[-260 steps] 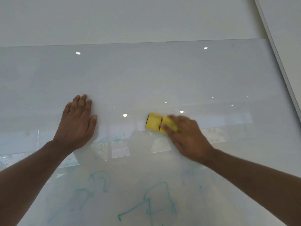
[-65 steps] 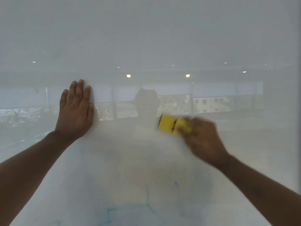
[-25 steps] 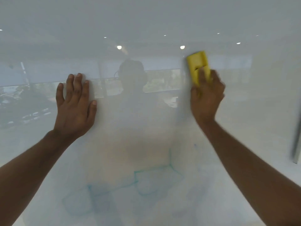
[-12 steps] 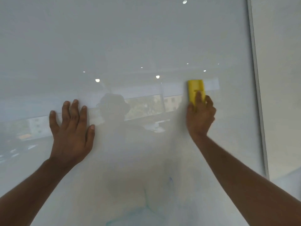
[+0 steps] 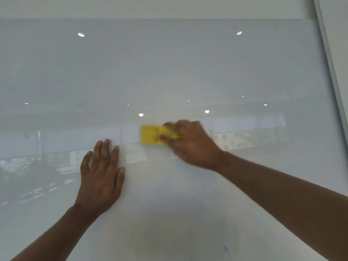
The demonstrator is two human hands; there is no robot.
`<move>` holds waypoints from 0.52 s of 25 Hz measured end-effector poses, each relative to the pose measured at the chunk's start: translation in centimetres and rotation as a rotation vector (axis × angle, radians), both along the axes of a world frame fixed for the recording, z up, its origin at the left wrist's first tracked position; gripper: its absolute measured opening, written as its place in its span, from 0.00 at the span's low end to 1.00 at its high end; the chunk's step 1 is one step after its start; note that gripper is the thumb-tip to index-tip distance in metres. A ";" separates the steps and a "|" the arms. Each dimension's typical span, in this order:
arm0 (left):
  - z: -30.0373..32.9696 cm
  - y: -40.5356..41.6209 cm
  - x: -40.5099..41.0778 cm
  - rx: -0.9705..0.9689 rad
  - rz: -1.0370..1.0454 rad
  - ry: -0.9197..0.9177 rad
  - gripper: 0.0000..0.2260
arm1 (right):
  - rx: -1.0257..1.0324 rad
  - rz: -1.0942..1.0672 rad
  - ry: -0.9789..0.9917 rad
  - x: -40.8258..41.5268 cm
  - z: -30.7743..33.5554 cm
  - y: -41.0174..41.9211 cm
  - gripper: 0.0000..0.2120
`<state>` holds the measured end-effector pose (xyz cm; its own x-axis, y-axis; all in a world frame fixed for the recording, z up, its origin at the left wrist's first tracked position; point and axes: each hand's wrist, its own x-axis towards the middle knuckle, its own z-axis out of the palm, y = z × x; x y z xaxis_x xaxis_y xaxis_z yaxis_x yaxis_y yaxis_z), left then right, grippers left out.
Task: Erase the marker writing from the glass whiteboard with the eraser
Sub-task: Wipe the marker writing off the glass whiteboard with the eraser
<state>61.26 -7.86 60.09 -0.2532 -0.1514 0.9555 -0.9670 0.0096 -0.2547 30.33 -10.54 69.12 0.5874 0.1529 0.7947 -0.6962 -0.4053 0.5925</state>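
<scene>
The glass whiteboard (image 5: 169, 63) fills the view and mirrors ceiling lights and windows. My right hand (image 5: 190, 142) grips a yellow eraser (image 5: 149, 135) and holds it lengthwise against the glass at mid-height; the hand is motion-blurred. My left hand (image 5: 101, 176) lies flat on the glass, fingers straight, just left of and below the eraser. A faint blue marker trace (image 5: 225, 249) shows near the bottom edge, below my right forearm. The glass around the eraser shows no writing.
The board's top edge (image 5: 150, 18) runs across the upper view with white wall above. A grey frame strip (image 5: 329, 63) slants down the right side, beyond the board's right end.
My right hand swung the eraser from upright near the board's right side to lengthwise at the middle, close to my left hand. The view tilted up; the teal marks dropped out of sight.
</scene>
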 end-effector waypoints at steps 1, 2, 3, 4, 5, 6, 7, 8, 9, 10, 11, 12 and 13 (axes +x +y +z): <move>0.2 0.4 1.0 0.006 0.020 0.011 0.27 | 0.038 -0.046 -0.188 -1.2 1.6 -0.7 0.16; 0.4 0.8 2.1 0.012 0.046 0.026 0.27 | 0.097 -0.094 -0.444 -2.5 3.4 -1.5 0.19; 0.5 1.4 3.4 0.014 0.074 0.050 0.27 | 0.150 -0.108 -0.716 -3.8 4.9 -2.2 0.22; 0.6 1.9 4.8 0.016 0.098 0.076 0.27 | 0.212 -0.089 -0.958 -4.6 6.4 -2.4 0.23; 0.6 2.4 6.0 0.016 0.113 0.098 0.27 | 0.269 -0.055 -1.150 -5.0 7.8 -2.4 0.24; 0.6 2.9 7.2 0.017 0.126 0.119 0.27 | 0.319 -0.021 -1.261 -4.3 9.2 -2.2 0.25; 0.5 3.2 8.2 0.020 0.136 0.135 0.27 | 0.329 -0.008 -1.269 -2.9 10.2 -1.8 0.25; 0.4 3.4 9.0 0.024 0.141 0.150 0.27 | 0.305 -0.008 -1.182 -0.9 10.8 -1.2 0.25; 0.3 3.6 9.6 0.026 0.143 0.164 0.28 | 0.267 -0.005 -1.024 1.7 11.1 -0.6 0.25; 0.1 3.6 10.1 0.027 0.142 0.177 0.29 | 0.229 0.004 -0.828 4.4 10.6 0.1 0.25; 0.0 3.6 10.5 0.027 0.141 0.190 0.29 | 0.178 0.024 -0.601 7.1 9.3 0.8 0.25; -0.2 3.7 11.0 0.029 0.141 0.201 0.30 | 0.114 0.057 -0.373 9.5 7.5 1.3 0.24; -0.3 3.8 11.3 0.030 0.141 0.206 0.30 | 0.047 0.088 -0.146 11.5 5.4 1.5 0.22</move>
<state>72.60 -4.07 59.81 -0.0276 -0.2002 0.9794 -0.9908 -0.1242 -0.0533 41.81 -9.01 74.56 0.4513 0.1588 0.8781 -0.7341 -0.4935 0.4665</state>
